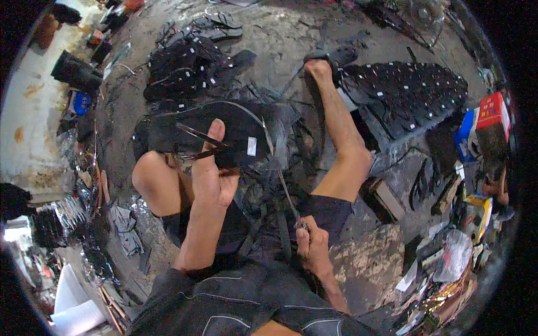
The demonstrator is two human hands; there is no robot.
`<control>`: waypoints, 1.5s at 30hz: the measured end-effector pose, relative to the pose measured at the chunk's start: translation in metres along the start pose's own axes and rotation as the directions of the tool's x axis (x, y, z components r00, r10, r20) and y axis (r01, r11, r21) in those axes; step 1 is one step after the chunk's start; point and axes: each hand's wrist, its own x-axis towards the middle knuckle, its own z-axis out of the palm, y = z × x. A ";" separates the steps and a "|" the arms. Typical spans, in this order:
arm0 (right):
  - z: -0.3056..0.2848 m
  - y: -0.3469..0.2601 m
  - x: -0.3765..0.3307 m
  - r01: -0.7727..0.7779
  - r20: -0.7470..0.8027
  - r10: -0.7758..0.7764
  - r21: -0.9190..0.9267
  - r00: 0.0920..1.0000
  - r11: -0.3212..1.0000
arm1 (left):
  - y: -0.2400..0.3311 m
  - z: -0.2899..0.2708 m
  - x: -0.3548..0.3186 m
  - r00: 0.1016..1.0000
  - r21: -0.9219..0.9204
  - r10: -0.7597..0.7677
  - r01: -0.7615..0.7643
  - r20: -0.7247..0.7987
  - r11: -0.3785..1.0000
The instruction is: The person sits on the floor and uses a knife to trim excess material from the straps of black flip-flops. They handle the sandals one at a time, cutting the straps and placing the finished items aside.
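In front of my knees is a black sandal (pixel 245 126) with a small white label on its sole. My left hand (pixel 210 173) is closed on it, thumb up between the dark straps. Much of my left fingers is hidden by the sandal. My right hand (pixel 315 243) grips a long narrow knife (pixel 282 176) near my right thigh. Its slim, shiny blade slants up and left, with the pointed tip at the sandal's right edge. From near that tip a thin grey strip (pixel 221 103) curves left along the sandal's far edge.
Long rows of black sandals (pixel 412 92) lie at the right, and a pile of more sandals (pixel 188 64) at the far left. A red box (pixel 493 112) stands by the right side. Scraps and plastic (pixel 454 255) litter both sides. My bare right leg (pixel 342 120) stretches forward.
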 end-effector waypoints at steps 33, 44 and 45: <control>0.033 -0.022 0.082 0.121 0.383 -0.135 0.060 0.914 0.991 | 0.008 -0.093 -0.080 0.975 0.314 -0.137 0.186 -0.174 0.931; 0.014 -0.022 0.230 0.165 -0.399 -0.074 0.198 0.914 0.966 | 0.008 -0.109 -0.081 0.967 0.636 -0.051 0.203 -0.249 0.744; 0.021 -0.032 0.222 0.148 -0.302 -0.033 0.365 0.953 0.919 | 0.006 -0.110 -0.069 0.985 0.702 -0.033 0.145 -0.171 0.697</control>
